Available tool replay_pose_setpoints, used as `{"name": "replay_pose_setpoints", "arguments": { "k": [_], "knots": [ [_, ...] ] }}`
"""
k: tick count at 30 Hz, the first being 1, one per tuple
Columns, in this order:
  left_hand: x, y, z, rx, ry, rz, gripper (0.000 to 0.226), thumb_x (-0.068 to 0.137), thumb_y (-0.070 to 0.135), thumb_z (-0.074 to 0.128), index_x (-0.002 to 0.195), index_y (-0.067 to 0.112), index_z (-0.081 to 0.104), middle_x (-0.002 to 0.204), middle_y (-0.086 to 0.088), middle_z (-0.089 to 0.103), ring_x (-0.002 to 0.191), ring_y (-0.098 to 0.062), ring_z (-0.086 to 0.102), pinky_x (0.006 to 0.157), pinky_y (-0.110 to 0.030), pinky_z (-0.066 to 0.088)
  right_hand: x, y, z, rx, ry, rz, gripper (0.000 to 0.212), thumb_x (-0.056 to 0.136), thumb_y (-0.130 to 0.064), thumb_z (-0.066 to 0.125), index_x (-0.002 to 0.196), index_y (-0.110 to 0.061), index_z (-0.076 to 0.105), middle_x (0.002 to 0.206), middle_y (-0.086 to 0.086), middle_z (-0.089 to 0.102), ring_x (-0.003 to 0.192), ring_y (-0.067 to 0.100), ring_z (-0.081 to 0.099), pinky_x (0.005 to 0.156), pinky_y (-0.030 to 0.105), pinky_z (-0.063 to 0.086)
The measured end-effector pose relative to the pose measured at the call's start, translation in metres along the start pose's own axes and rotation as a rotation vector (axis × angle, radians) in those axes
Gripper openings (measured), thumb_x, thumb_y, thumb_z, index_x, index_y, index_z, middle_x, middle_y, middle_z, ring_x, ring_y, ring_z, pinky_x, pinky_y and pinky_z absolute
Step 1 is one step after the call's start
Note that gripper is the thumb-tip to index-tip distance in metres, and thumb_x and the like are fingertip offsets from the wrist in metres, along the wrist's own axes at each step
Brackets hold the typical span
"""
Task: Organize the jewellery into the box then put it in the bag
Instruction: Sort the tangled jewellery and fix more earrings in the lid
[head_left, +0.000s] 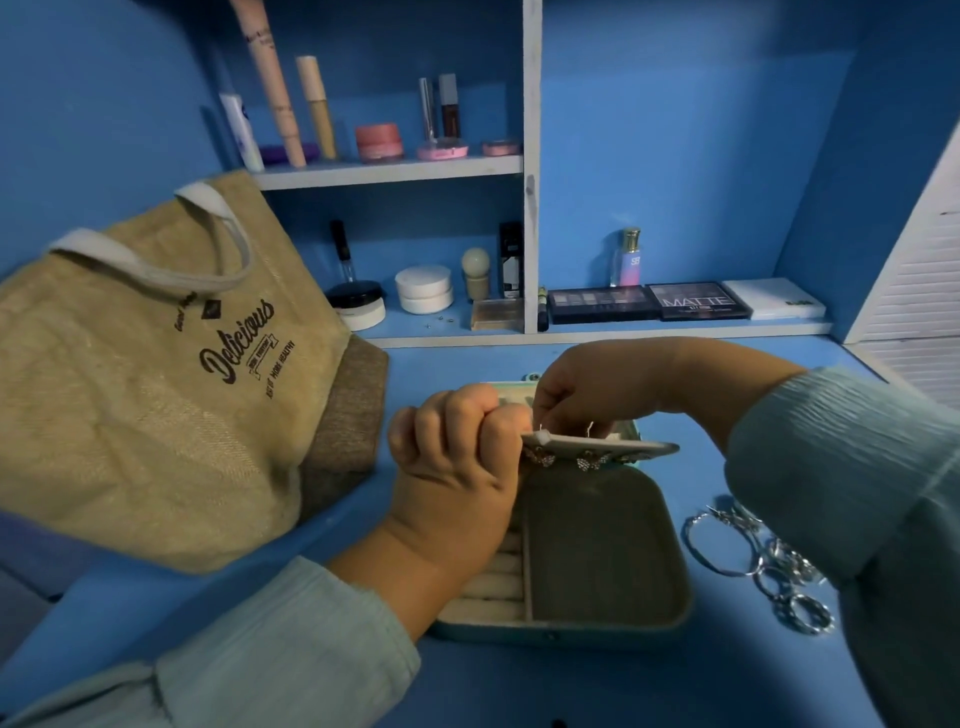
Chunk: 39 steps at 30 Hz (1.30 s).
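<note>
An open jewellery box (597, 551) with ring rolls on its left side lies on the blue desk. Above it my left hand (457, 467) grips the left end of a flat earring panel (602, 446), from whose underside butterfly earrings (589, 461) hang. My right hand (587, 395) is over the panel's top, its fingers pinching at a thin earring post there. A pile of silver hoops and rings (763, 561) lies on the desk to the right of the box. The jute bag (156, 374) printed "Delicious" stands at the left.
Shelves behind hold cosmetics: tubes (270, 88), jars (423, 288), a perfume bottle (628, 257) and eyeshadow palettes (696, 301). A white louvred panel (919, 280) stands at the right edge. Blue desk surface (571, 686) lies in front of the box.
</note>
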<state>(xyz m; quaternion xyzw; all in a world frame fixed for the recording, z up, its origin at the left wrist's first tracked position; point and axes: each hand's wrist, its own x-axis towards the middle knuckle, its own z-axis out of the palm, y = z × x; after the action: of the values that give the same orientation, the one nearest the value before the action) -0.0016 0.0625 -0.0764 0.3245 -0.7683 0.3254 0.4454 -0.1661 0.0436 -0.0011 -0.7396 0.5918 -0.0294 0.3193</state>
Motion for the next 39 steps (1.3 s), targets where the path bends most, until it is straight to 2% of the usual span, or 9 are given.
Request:
{"name": "replay_pose_setpoints", "arguments": {
  "k": [5, 8, 10, 14, 19, 24, 30, 36, 39],
  "knots": [
    [0.0, 0.001, -0.002, -0.011, -0.025, -0.006, 0.074, 0.043, 0.016, 0.089, 0.097, 0.015, 0.039, 0.1, -0.009, 0.034, 0.083, -0.024, 0.036, 0.064, -0.035, 0.044, 0.003, -0.002, 0.001, -0.06, -0.025, -0.017, 0.018, 0.092, -0.018, 0.055, 0.078, -0.027, 0.061, 0.076, -0.01, 0.06, 0.065, 0.003, 0.059, 0.06, 0.011, 0.047],
    [-0.001, 0.0, -0.001, 0.011, -0.03, -0.002, 0.074, 0.043, 0.017, 0.09, 0.097, 0.015, 0.039, 0.101, -0.009, 0.034, 0.084, -0.024, 0.036, 0.069, -0.036, 0.036, 0.006, -0.001, 0.0, -0.055, -0.044, -0.022, 0.012, 0.093, -0.018, 0.054, 0.085, -0.022, 0.063, 0.078, -0.008, 0.061, 0.067, 0.005, 0.059, 0.061, 0.012, 0.05],
    [-0.001, 0.0, -0.001, 0.014, -0.027, -0.003, 0.074, 0.043, 0.017, 0.09, 0.096, 0.015, 0.04, 0.101, -0.009, 0.035, 0.085, -0.024, 0.036, 0.068, -0.037, 0.04, 0.007, 0.0, 0.0, -0.036, -0.054, -0.028, 0.011, 0.093, -0.018, 0.054, 0.087, -0.02, 0.063, 0.078, -0.007, 0.061, 0.067, 0.006, 0.059, 0.064, 0.013, 0.051],
    [-0.001, 0.001, -0.002, 0.028, -0.031, -0.006, 0.072, 0.044, 0.017, 0.09, 0.096, 0.015, 0.039, 0.1, -0.009, 0.034, 0.084, -0.024, 0.036, 0.069, -0.036, 0.032, 0.009, 0.003, 0.0, -0.033, -0.091, -0.049, 0.015, 0.092, -0.019, 0.055, 0.081, -0.023, 0.063, 0.077, -0.007, 0.062, 0.067, 0.005, 0.059, 0.061, 0.012, 0.048],
    [-0.002, 0.001, -0.002, 0.035, -0.039, -0.003, 0.071, 0.047, 0.017, 0.089, 0.097, 0.014, 0.039, 0.1, -0.01, 0.034, 0.084, -0.024, 0.036, 0.07, -0.035, 0.03, 0.012, 0.002, -0.002, -0.061, -0.133, -0.065, 0.021, 0.093, -0.019, 0.053, 0.076, -0.028, 0.06, 0.075, -0.008, 0.062, 0.065, 0.003, 0.059, 0.059, 0.012, 0.045],
    [-0.001, 0.002, -0.003, 0.033, -0.046, -0.002, 0.072, 0.046, 0.019, 0.09, 0.097, 0.015, 0.038, 0.1, -0.01, 0.034, 0.084, -0.023, 0.036, 0.064, -0.036, 0.043, 0.013, 0.001, -0.003, -0.098, -0.173, -0.073, 0.022, 0.094, -0.018, 0.052, 0.075, -0.028, 0.058, 0.074, -0.009, 0.061, 0.067, 0.004, 0.059, 0.059, 0.012, 0.045],
    [-0.001, 0.002, -0.003, 0.03, -0.045, -0.007, 0.072, 0.046, 0.019, 0.089, 0.097, 0.013, 0.038, 0.1, -0.01, 0.034, 0.083, -0.024, 0.035, 0.069, -0.035, 0.03, 0.014, 0.005, -0.003, -0.019, -0.169, -0.059, 0.019, 0.093, -0.017, 0.053, 0.077, -0.024, 0.061, 0.073, -0.007, 0.062, 0.062, 0.002, 0.058, 0.055, 0.01, 0.045],
    [-0.001, 0.001, -0.004, 0.013, -0.053, -0.009, 0.073, 0.046, 0.017, 0.089, 0.097, 0.014, 0.037, 0.1, -0.01, 0.033, 0.083, -0.024, 0.034, 0.068, -0.036, 0.032, 0.015, 0.003, -0.002, -0.068, -0.184, -0.069, 0.022, 0.094, -0.018, 0.05, 0.075, -0.027, 0.058, 0.072, -0.01, 0.06, 0.064, 0.002, 0.057, 0.058, 0.013, 0.043],
    [-0.001, 0.001, -0.004, 0.019, -0.06, -0.01, 0.073, 0.047, 0.018, 0.089, 0.098, 0.014, 0.037, 0.101, -0.011, 0.033, 0.084, -0.024, 0.035, 0.064, -0.037, 0.044, 0.016, 0.003, -0.004, -0.045, -0.207, -0.061, 0.023, 0.094, -0.016, 0.05, 0.075, -0.026, 0.058, 0.072, -0.01, 0.06, 0.064, 0.002, 0.057, 0.058, 0.013, 0.044]
  ]
}}
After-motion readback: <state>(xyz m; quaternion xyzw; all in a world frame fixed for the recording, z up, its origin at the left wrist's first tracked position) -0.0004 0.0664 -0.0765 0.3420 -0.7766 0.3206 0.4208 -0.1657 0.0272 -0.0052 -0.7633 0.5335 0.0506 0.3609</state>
